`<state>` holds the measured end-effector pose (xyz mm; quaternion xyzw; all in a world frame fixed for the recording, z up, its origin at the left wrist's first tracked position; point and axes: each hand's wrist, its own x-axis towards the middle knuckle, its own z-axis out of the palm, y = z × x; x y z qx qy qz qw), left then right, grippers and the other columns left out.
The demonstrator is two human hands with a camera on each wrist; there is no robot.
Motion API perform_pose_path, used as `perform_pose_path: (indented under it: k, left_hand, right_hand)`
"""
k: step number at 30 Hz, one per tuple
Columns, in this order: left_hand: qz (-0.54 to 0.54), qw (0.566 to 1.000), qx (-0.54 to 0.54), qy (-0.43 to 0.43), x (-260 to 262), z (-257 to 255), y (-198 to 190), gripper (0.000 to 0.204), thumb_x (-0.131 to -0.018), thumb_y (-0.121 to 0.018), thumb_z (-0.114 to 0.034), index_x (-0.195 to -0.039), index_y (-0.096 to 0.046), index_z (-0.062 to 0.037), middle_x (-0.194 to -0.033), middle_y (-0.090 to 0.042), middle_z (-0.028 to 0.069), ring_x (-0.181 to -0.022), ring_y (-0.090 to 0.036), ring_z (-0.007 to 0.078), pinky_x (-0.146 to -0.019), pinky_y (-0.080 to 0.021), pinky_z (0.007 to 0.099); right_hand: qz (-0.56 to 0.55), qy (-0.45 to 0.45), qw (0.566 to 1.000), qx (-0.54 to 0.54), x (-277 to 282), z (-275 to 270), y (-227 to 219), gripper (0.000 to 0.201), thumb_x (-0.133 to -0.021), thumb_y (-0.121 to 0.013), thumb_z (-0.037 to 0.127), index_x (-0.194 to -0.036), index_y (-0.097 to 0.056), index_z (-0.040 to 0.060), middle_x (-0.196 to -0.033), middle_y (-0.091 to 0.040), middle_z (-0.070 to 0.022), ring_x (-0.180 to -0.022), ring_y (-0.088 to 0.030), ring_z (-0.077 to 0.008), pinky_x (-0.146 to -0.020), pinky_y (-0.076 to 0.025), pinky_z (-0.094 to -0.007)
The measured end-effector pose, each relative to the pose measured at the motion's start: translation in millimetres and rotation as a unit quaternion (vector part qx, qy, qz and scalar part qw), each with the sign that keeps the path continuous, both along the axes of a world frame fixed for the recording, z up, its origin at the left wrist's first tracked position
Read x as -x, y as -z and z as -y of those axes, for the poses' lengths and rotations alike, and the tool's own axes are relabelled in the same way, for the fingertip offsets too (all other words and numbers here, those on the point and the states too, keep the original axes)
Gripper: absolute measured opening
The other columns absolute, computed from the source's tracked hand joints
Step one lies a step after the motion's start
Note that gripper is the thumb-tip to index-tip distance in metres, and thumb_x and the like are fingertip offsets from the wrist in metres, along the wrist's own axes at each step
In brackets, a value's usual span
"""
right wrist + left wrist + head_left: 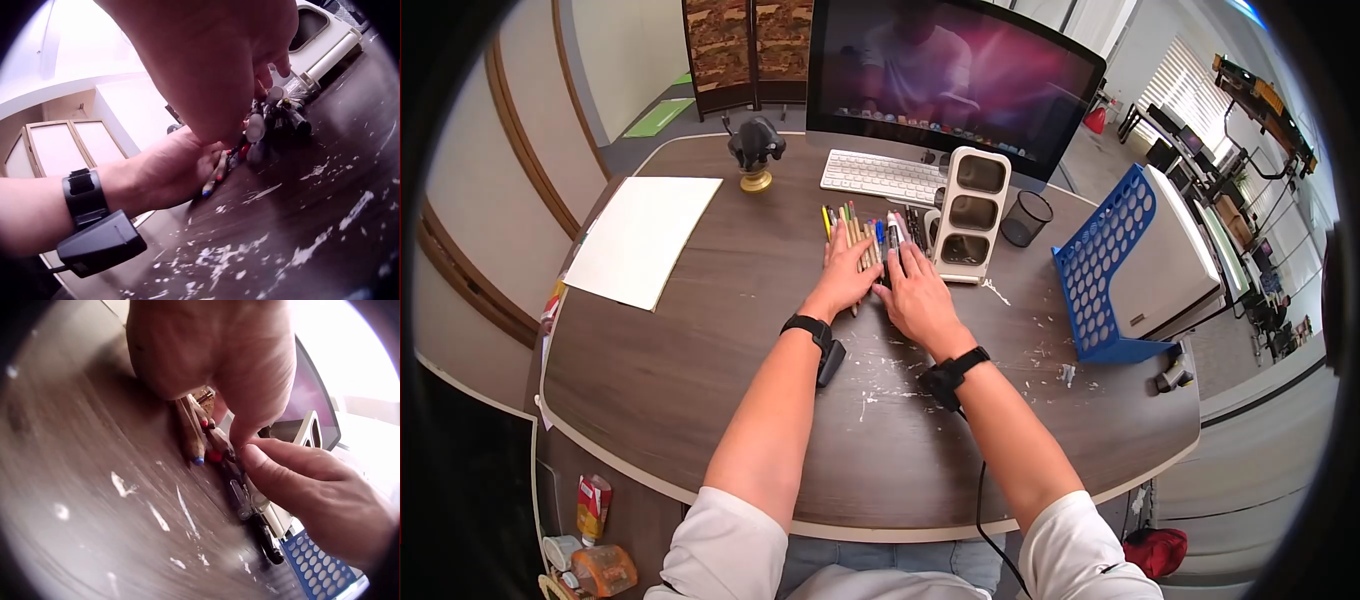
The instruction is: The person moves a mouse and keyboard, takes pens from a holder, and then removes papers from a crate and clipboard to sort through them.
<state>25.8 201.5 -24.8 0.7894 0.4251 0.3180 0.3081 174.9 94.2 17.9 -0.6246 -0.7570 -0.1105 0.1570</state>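
Observation:
A bunch of coloured pencils lies on the desk, with my left hand resting over it, fingers stretched forward. Just right of the pencils are several pens and markers, and my right hand lays its extended fingers along them. The two thumbs come close together between the groups. In the left wrist view, blue and red ends of pencils stick out below the left palm. Pen ends show under the right hand in the right wrist view. A white three-compartment organizer stands beside the right fingertips.
Behind the pens are a white keyboard and a monitor. A black mesh cup and a blue file holder stand to the right. White paper and a dark figurine are at left. Pale scuffs mark the desk.

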Motion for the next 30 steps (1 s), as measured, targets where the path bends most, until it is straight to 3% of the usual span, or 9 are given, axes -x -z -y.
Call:
perform_pose_path:
  k: [7, 10, 13, 15, 19, 23, 25, 27, 30]
  left_hand:
    - [0.082, 0.996, 0.036, 0.029, 2, -4, 0, 0.064, -0.098, -0.064, -0.033, -0.158, -0.043, -0.0265, -0.168, -0.011, 0.0304, -0.158, -0.006, 0.0423, -0.127, -0.008, 0.0525]
    - [0.061, 0.997, 0.031, 0.032, 3, 2, -7, 0.062, -0.099, -0.063, -0.038, -0.157, -0.043, -0.0324, -0.169, -0.01, 0.0294, -0.158, -0.003, 0.0438, -0.126, -0.004, 0.0533]
    - [-0.051, 0.998, 0.012, 0.03, 1, 6, -12, 0.067, -0.096, -0.066, -0.043, -0.158, -0.042, -0.0336, -0.169, -0.008, 0.0291, -0.158, -0.001, 0.0443, -0.126, -0.004, 0.0535]
    - [-0.064, 0.997, 0.005, 0.032, 0, 10, -15, 0.071, -0.09, -0.072, -0.047, -0.155, -0.047, -0.0306, -0.169, -0.01, 0.0291, -0.158, -0.001, 0.0445, -0.126, -0.005, 0.0539]
    - [-0.032, 0.999, -0.008, 0.0, -1, 0, -7, 0.066, -0.086, -0.077, -0.034, -0.139, -0.053, -0.0027, -0.165, -0.018, 0.0324, -0.158, -0.007, 0.0421, -0.126, -0.012, 0.0515]
    - [0.015, 0.999, -0.034, 0.004, 1, -11, 10, 0.069, -0.088, -0.074, -0.024, -0.147, -0.044, -0.0029, -0.167, -0.016, 0.0291, -0.158, -0.012, 0.0398, -0.126, -0.017, 0.0481]
    - [0.184, 0.979, 0.033, 0.075, 10, -16, 14, 0.068, -0.091, -0.071, -0.022, -0.149, -0.042, -0.003, -0.17, -0.012, 0.0258, -0.159, -0.013, 0.0351, -0.124, -0.023, 0.0437]
    - [0.271, 0.958, 0.09, 0.005, 13, -8, 5, 0.066, -0.096, -0.068, -0.02, -0.154, -0.04, -0.0051, -0.171, -0.009, 0.0236, -0.159, -0.01, 0.031, -0.124, -0.02, 0.0394]
    - [0.348, 0.926, 0.145, -0.009, 20, 2, -9, 0.067, -0.098, -0.066, -0.022, -0.156, -0.037, -0.0053, -0.171, -0.008, 0.0223, -0.16, -0.006, 0.0304, -0.126, -0.013, 0.0391]
  right_hand:
    - [-0.022, -0.023, 0.999, 0.014, 8, -29, 4, 0.066, -0.099, -0.059, 0.03, -0.15, -0.041, -0.0078, -0.153, -0.045, -0.0288, -0.146, -0.038, -0.0425, -0.121, -0.031, -0.0491]
    - [-0.279, -0.112, 0.951, 0.078, -2, -35, 0, 0.072, -0.094, -0.063, 0.019, -0.153, -0.033, -0.0085, -0.153, -0.043, -0.0307, -0.147, -0.035, -0.047, -0.123, -0.029, -0.0497]
    - [-0.3, -0.094, 0.947, 0.066, -15, -16, -11, 0.074, -0.091, -0.069, 0.015, -0.154, -0.035, -0.0047, -0.153, -0.044, -0.03, -0.147, -0.036, -0.0445, -0.123, -0.03, -0.0462]
    - [-0.29, -0.08, 0.952, 0.051, -20, 5, -15, 0.067, -0.091, -0.071, 0.013, -0.151, -0.043, 0.0009, -0.151, -0.047, -0.0293, -0.145, -0.041, -0.0426, -0.121, -0.034, -0.0448]
    - [-0.316, -0.123, 0.938, 0.065, -41, 87, -44, 0.042, -0.096, -0.07, 0.015, -0.136, -0.061, 0.0056, -0.146, -0.057, -0.0192, -0.135, -0.054, -0.0371, -0.112, -0.044, -0.0424]
    - [-0.376, 0.014, 0.926, 0.037, -87, 183, -33, 0.035, -0.094, -0.07, 0.012, -0.128, -0.065, 0.0029, -0.13, -0.066, -0.0174, -0.12, -0.064, -0.0319, -0.1, -0.052, -0.0395]
    - [-0.426, 0.08, 0.901, 0.014, -116, 219, -36, 0.034, -0.093, -0.071, 0.01, -0.126, -0.066, 0.0029, -0.126, -0.068, -0.0153, -0.114, -0.067, -0.0274, -0.094, -0.055, -0.0366]
    - [-0.427, 0.165, 0.881, -0.122, -137, 249, -43, 0.033, -0.091, -0.073, 0.005, -0.123, -0.067, 0.0025, -0.118, -0.069, -0.0125, -0.103, -0.069, -0.0197, -0.084, -0.057, -0.0313]
    - [-0.331, 0.198, 0.875, -0.293, -164, 262, -96, 0.041, -0.085, -0.076, 0.001, -0.124, -0.062, -0.0005, -0.115, -0.064, -0.0143, -0.101, -0.066, -0.025, -0.083, -0.056, -0.0339]
